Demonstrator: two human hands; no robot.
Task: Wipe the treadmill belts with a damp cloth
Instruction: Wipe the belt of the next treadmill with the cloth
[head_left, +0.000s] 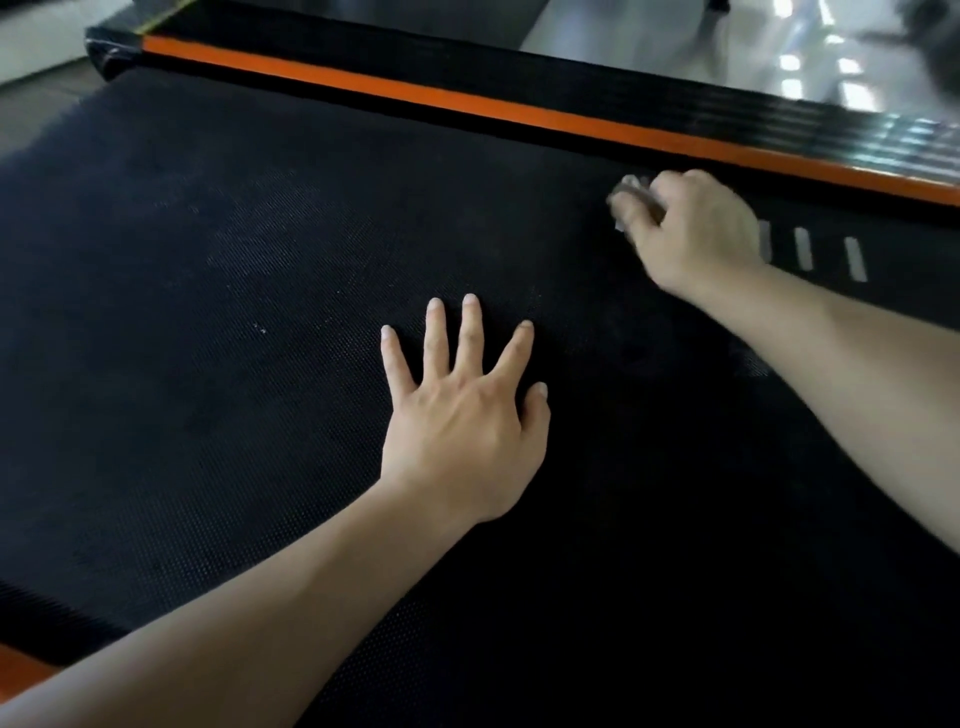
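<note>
The wiping looks to be in hand: the right hand (698, 228) is bunched around a small grey cloth (631, 200), fingers curled over it so only a crumpled end shows, and it presses the cloth onto the belt (234, 312) close to the far orange side rail (467, 106). The hand and cloth are blurred, which suggests a stroke under way. The left hand (462, 410) lies flat on the belt nearer the person, fingers straight and spread apart, holding nothing, apparently as a brace. Much of the belt toward the left shows pale dusty smears and a few white specks, so I judge most of the surface is yet to be done. The next move probably calls for drawing the cloth across toward those patches with steady pressure. The belt is black with a fine dotted texture; three short pale marks (805, 249) sit just beside the right wrist. Beyond the rail lies a glossy floor (810, 62) reflecting ceiling lights.
</note>
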